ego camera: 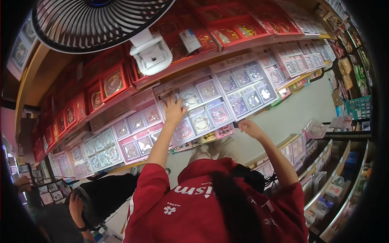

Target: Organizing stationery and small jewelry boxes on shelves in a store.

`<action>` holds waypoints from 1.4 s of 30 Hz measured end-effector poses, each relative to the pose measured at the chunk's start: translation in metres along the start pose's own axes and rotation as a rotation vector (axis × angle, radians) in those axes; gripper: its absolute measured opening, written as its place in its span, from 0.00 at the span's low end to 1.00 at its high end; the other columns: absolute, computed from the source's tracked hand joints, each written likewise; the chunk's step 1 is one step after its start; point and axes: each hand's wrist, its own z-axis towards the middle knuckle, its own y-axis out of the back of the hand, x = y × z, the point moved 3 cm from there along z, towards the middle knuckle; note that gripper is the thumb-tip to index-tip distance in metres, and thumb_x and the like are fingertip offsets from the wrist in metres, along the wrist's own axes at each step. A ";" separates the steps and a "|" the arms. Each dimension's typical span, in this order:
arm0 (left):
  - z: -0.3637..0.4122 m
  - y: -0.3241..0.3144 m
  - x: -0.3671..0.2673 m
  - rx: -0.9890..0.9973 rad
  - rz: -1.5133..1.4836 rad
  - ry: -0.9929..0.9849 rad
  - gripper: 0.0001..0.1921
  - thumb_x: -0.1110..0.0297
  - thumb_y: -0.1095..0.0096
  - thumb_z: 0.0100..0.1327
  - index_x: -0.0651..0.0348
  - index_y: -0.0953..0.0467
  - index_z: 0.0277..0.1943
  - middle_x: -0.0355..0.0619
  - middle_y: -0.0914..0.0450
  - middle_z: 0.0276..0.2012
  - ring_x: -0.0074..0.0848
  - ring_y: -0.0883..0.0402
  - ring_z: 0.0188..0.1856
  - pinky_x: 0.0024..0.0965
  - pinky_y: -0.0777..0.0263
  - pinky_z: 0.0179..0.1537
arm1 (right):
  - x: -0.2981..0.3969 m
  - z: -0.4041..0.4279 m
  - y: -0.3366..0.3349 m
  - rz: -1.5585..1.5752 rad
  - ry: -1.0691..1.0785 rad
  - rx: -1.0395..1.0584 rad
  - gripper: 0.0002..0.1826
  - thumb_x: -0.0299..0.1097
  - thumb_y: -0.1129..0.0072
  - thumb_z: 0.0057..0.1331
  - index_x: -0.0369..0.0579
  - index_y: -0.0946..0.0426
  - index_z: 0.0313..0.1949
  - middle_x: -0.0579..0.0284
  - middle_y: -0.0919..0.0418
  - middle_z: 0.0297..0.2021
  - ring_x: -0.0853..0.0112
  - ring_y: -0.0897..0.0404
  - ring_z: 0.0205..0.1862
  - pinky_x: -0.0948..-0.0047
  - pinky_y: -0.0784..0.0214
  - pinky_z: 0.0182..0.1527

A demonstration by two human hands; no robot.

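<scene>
My left hand point(174, 110) rests with its fingers spread over the upper left part of a display box of bracelets point(197, 106). Its palm and whatever lies under it are hidden. Beside it in the box are square compartments with a beaded bracelet point(201, 123) and a red-toned bracelet point(220, 114). My right hand point(250, 128) hangs in the air just off the shelf's front edge, fingers curled, with no object visible in it. A second box of bracelets point(243, 88) adjoins on the right, and a pink-edged one point(141, 133) on the left.
Red boxes of gold-coloured jewellery point(234, 36) fill the shelf above. A fan point(100, 24) juts out at the top left. Another person's hand point(76, 206) is at the lower left, beside a black bag or garment point(106, 194). Stocked shelving point(322, 179) stands at the right.
</scene>
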 end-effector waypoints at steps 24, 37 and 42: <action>0.004 0.004 -0.011 0.312 0.109 0.017 0.21 0.57 0.45 0.53 0.54 0.35 0.49 0.61 0.44 0.56 0.48 0.46 0.59 0.61 0.54 0.53 | 0.001 0.121 0.062 -0.388 0.275 -0.437 0.18 0.28 0.40 0.47 0.43 0.29 0.39 0.53 0.28 0.31 0.63 0.28 0.34 0.70 0.36 0.38; -0.078 0.055 -0.070 0.161 0.022 0.226 0.31 0.55 0.41 0.51 0.57 0.41 0.57 0.59 0.49 0.60 0.47 0.49 0.61 0.53 0.55 0.58 | 0.072 0.043 0.108 -0.049 0.309 -0.091 0.07 0.28 0.48 0.58 0.38 0.31 0.32 0.59 0.29 0.31 0.76 0.28 0.32 0.82 0.36 0.36; -0.072 0.101 -0.126 0.067 -0.988 0.430 0.29 0.65 0.43 0.56 0.60 0.45 0.59 0.57 0.43 0.57 0.43 0.39 0.57 0.38 0.41 0.54 | 0.147 0.007 0.087 0.063 0.290 -0.057 0.07 0.28 0.47 0.57 0.37 0.29 0.33 0.63 0.27 0.28 0.81 0.31 0.31 0.83 0.39 0.34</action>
